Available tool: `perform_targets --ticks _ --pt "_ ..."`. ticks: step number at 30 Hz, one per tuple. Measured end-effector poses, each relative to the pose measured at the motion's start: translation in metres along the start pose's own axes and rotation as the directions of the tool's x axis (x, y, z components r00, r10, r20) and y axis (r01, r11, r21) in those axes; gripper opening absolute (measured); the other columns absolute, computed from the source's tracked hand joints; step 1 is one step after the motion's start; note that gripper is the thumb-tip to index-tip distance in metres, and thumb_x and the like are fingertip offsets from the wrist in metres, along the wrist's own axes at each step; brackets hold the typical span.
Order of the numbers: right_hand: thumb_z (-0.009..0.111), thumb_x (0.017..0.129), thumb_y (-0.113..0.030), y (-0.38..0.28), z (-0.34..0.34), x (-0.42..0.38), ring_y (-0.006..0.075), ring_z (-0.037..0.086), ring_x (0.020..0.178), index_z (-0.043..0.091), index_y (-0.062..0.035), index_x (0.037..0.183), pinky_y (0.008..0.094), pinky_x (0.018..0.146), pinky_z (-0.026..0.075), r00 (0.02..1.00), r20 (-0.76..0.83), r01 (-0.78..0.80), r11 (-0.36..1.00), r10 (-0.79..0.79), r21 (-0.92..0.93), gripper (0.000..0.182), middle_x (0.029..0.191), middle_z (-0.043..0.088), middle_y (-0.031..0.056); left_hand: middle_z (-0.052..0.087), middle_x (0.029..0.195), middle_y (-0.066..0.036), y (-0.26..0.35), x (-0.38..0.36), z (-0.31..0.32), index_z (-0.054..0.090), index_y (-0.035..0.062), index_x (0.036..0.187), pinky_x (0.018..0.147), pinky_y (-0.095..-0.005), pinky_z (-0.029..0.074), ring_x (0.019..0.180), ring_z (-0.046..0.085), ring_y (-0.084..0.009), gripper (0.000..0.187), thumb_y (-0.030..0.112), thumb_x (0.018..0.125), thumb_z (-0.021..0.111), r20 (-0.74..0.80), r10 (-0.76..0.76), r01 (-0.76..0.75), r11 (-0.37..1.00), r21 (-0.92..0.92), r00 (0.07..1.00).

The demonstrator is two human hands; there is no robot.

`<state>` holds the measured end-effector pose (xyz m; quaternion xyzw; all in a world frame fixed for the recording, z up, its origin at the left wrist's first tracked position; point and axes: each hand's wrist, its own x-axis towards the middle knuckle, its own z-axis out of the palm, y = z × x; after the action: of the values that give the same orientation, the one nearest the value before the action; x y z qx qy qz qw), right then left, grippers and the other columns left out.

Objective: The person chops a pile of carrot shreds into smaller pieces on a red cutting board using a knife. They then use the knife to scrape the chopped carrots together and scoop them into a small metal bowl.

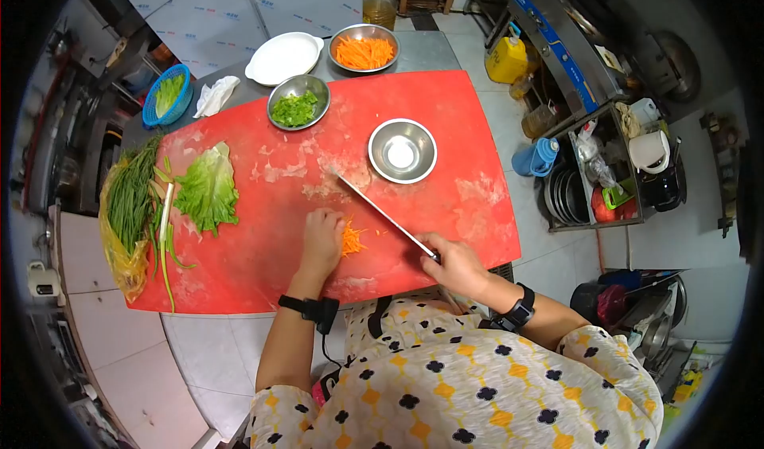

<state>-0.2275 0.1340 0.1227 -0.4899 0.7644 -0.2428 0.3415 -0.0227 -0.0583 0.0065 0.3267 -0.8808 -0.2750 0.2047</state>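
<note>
On the red cutting board [278,254], a small heap of shredded carrot [352,240] lies against the right side of my left hand [323,238]. The fingers of that hand are curled, and whether they hold any carrot is hidden. My right hand [455,264] is closed round the handle of a knife [387,216], whose blade points up and left, seen nearly edge-on. An empty metal bowl [403,151] sits beyond the knife. Chopped greens fill part of another metal bowl [298,103] at the board's far edge.
Lettuce [208,188], a scallion [165,222] and bagged green stalks [131,198] lie at the board's left. Behind it are a blue basket [168,96], a white cloth [216,95], a white dish [284,58] and a bowl of shredded carrot [364,48].
</note>
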Motion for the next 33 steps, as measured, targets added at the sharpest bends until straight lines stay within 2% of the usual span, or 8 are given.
perform_targets --ticks 4,6,9,13,15,24,31,33 --pt "0.061 0.086 -0.014 -0.010 0.011 -0.002 0.0411 0.066 0.083 0.056 -0.0081 0.122 0.0495 0.074 0.053 0.996 0.085 0.000 0.999 -0.004 0.040 0.037 0.091 0.069 0.0204 0.054 0.120 -0.019 0.027 -0.019 -0.002 0.058 0.0010 0.120 0.099 -0.0476 0.039 0.113 0.048 -0.0391 0.040 0.021 0.086 0.068 0.014 0.037 -0.037 0.999 -0.007 0.999" --pt "0.060 0.086 -0.014 -0.007 0.017 -0.002 0.0412 0.066 0.084 0.056 -0.0081 0.121 0.0494 0.074 0.053 0.996 0.083 0.015 0.997 -0.022 0.077 0.036 0.093 0.068 0.0214 0.049 0.129 -0.020 0.039 -0.024 -0.010 0.053 0.0013 0.129 0.106 -0.0492 0.035 0.122 0.044 -0.0408 0.060 0.028 0.079 0.075 -0.054 0.097 -0.086 0.980 0.178 0.994" --pt "0.060 0.087 -0.015 -0.011 0.020 0.000 0.0412 0.066 0.085 0.056 -0.0076 0.121 0.0495 0.075 0.053 0.998 0.050 0.026 0.999 -0.028 0.044 0.035 0.094 0.068 0.0218 0.043 0.139 -0.021 0.024 -0.031 0.003 0.047 0.0012 0.134 0.111 -0.0517 0.030 0.132 0.037 -0.0431 0.073 0.032 0.076 0.078 -0.009 0.048 -0.048 0.999 0.025 0.999" --pt "0.058 0.089 -0.017 -0.018 0.021 0.006 0.0416 0.066 0.086 0.056 -0.0056 0.120 0.0503 0.076 0.053 1.000 0.015 0.010 0.999 -0.010 -0.037 0.033 0.094 0.068 0.0223 0.040 0.143 -0.023 0.024 -0.029 0.013 0.048 0.0004 0.132 0.112 -0.0543 0.027 0.135 0.033 -0.0446 0.073 0.032 0.075 0.080 -0.036 -0.033 0.034 0.999 0.017 0.999" --pt "0.057 0.090 -0.018 -0.023 0.023 0.008 0.0421 0.066 0.086 0.056 -0.0047 0.120 0.0508 0.076 0.052 0.999 0.028 -0.020 0.997 0.022 -0.071 0.033 0.093 0.068 0.0233 0.039 0.144 -0.025 0.037 -0.024 0.010 0.048 -0.0019 0.129 0.112 -0.0532 0.029 0.135 0.034 -0.0445 0.071 0.029 0.074 0.080 -0.265 -0.079 0.144 0.961 0.238 0.961" --pt "0.050 0.094 -0.015 -0.026 0.033 0.015 0.0461 0.064 0.075 0.048 0.0005 0.118 0.0544 0.068 0.050 0.991 0.133 0.023 0.962 0.014 -0.270 0.029 0.079 0.065 0.0273 0.046 0.135 -0.024 0.021 -0.027 0.004 0.048 -0.0042 0.127 0.109 -0.0503 0.034 0.128 0.041 -0.0434 0.075 0.023 0.068 0.085 -0.110 -0.004 -0.004 0.998 -0.068 0.994" --pt "0.049 0.092 -0.012 -0.032 0.034 0.007 0.0491 0.061 0.072 0.045 0.0023 0.110 0.0572 0.065 0.048 0.996 0.083 -0.023 0.971 0.044 -0.237 0.023 0.072 0.061 0.0300 0.050 0.128 -0.023 0.013 -0.024 0.018 0.047 -0.0035 0.128 0.105 -0.0501 0.036 0.122 0.044 -0.0423 0.075 0.021 0.068 0.084 -0.178 0.061 -0.050 0.997 0.064 0.982" --pt "0.049 0.092 -0.012 -0.034 0.035 0.006 0.0494 0.061 0.071 0.045 0.0022 0.110 0.0574 0.065 0.048 0.996 0.071 -0.032 0.972 0.050 -0.234 0.023 0.072 0.061 0.0302 0.051 0.126 -0.022 0.014 -0.019 0.021 0.047 -0.0031 0.128 0.105 -0.0497 0.036 0.121 0.044 -0.0413 0.071 0.019 0.071 0.081 -0.191 -0.020 0.030 0.998 0.047 0.981"
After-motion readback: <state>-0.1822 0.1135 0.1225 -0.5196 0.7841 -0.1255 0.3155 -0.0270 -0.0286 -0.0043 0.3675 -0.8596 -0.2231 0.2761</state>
